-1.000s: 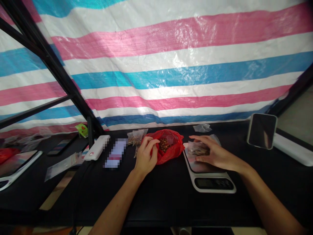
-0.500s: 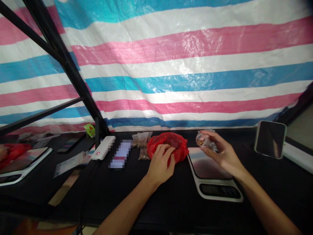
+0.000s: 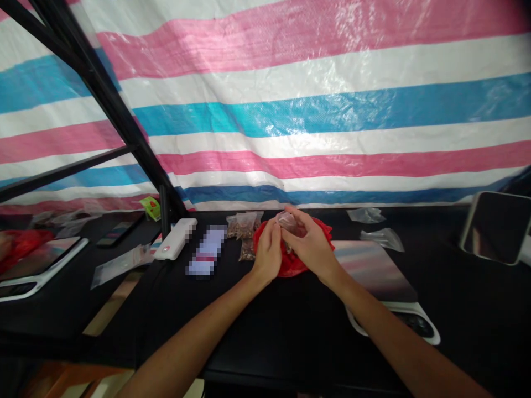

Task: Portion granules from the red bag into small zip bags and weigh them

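Over the red plastic bag (image 3: pixel 295 270), my left hand (image 3: pixel 267 251) and my right hand (image 3: pixel 311 243) meet around a small clear plastic bag (image 3: pixel 287 220). Both hands are closed on it, thumbs and fingers at its upper part. What lies in its lower part is mostly hidden by my fingers. To the left of the red bag lie several filled clear bags (image 3: pixel 244 224) with brown bits inside. A kitchen scale (image 3: pixel 373 271) with a shiny plate is to the right, partly behind my right forearm.
Behind the scale lie two clear bags (image 3: pixel 382 239). A dark-screened device (image 3: pixel 495 226) stands at the far right. A white power bank (image 3: pixel 176 239) and a blurred phone (image 3: pixel 207 251) are on the left. Further left are another scale (image 3: pixel 45 268) and another person's hand (image 3: pixel 5 245).
My right hand has moved left from above the scale, bringing the small clear bag over the red bag. My left hand has come up from the red bag and grips it too.
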`<state>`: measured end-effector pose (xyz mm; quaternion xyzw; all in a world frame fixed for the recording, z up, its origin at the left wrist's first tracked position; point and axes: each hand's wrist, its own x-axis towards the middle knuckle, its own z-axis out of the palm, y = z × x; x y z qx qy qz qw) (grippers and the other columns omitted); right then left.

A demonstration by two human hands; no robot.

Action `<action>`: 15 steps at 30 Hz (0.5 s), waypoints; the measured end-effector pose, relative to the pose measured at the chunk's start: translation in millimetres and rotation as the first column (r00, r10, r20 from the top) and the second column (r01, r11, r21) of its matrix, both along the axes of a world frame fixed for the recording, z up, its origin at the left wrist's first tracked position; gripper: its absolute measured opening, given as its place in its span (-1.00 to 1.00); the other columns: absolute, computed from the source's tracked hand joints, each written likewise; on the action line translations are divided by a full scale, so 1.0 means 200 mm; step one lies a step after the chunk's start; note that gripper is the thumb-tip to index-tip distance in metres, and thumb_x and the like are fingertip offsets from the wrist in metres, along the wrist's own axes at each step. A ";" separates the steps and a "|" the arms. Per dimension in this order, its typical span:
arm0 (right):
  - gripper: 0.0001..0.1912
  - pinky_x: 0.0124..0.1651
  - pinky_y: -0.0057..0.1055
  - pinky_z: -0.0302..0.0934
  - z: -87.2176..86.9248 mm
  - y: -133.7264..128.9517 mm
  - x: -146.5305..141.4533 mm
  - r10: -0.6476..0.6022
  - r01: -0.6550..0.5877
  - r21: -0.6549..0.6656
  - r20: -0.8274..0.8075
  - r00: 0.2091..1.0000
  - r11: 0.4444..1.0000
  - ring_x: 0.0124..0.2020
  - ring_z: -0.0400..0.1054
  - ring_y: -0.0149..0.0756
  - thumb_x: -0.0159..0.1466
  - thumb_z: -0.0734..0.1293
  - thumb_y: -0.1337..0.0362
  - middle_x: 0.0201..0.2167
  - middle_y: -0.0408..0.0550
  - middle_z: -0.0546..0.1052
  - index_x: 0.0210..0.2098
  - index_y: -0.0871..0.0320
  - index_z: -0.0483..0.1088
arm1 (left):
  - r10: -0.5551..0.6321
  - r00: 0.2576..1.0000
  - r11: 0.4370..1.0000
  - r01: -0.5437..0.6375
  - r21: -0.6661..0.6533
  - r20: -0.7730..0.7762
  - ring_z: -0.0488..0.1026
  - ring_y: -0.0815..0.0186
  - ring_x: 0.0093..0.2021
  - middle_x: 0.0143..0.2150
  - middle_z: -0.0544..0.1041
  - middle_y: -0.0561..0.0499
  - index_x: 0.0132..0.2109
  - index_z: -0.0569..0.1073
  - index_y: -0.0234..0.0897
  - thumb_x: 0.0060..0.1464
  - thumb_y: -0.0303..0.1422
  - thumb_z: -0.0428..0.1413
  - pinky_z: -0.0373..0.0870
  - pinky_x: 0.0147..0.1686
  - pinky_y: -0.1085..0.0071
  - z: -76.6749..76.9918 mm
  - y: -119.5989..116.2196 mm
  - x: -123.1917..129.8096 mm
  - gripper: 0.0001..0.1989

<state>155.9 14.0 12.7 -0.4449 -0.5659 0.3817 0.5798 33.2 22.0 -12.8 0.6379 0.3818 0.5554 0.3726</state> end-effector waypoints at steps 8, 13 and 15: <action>-0.42 -0.02 -0.21 0.50 0.01 -0.11 0.02 0.114 -0.119 -0.071 -0.073 0.991 0.990 -0.09 0.52 -0.20 0.31 0.43 0.05 0.03 -0.02 0.52 0.28 -0.05 0.33 | 0.030 0.995 0.997 -0.024 -0.073 0.091 0.51 0.17 0.16 0.13 0.59 -0.13 0.12 0.51 -0.25 0.43 -0.10 -0.06 0.39 0.23 0.20 0.00 -0.02 -0.07 -0.59; -0.55 -0.11 -0.24 0.48 0.01 -0.09 0.02 0.007 -0.014 -0.079 -0.096 0.995 0.997 -0.22 0.51 -0.22 0.27 0.47 0.06 -0.22 -0.09 0.55 0.10 0.02 0.40 | 0.088 0.993 0.993 -0.082 -0.082 0.074 0.56 0.24 -0.11 -0.13 0.62 -0.06 -0.04 0.53 -0.27 0.43 -0.08 -0.06 0.47 -0.03 0.33 0.02 -0.01 -0.08 -0.60; -0.58 -0.14 -0.24 0.46 -0.01 -0.08 0.02 -0.007 0.000 -0.081 -0.074 0.997 0.997 -0.24 0.51 -0.22 0.28 0.47 0.07 -0.24 -0.09 0.56 0.07 0.03 0.41 | 0.100 0.993 0.994 -0.097 -0.048 0.068 0.54 0.25 -0.15 -0.17 0.61 -0.06 -0.07 0.52 -0.27 0.43 -0.08 -0.06 0.46 -0.08 0.35 0.02 -0.02 -0.08 -0.60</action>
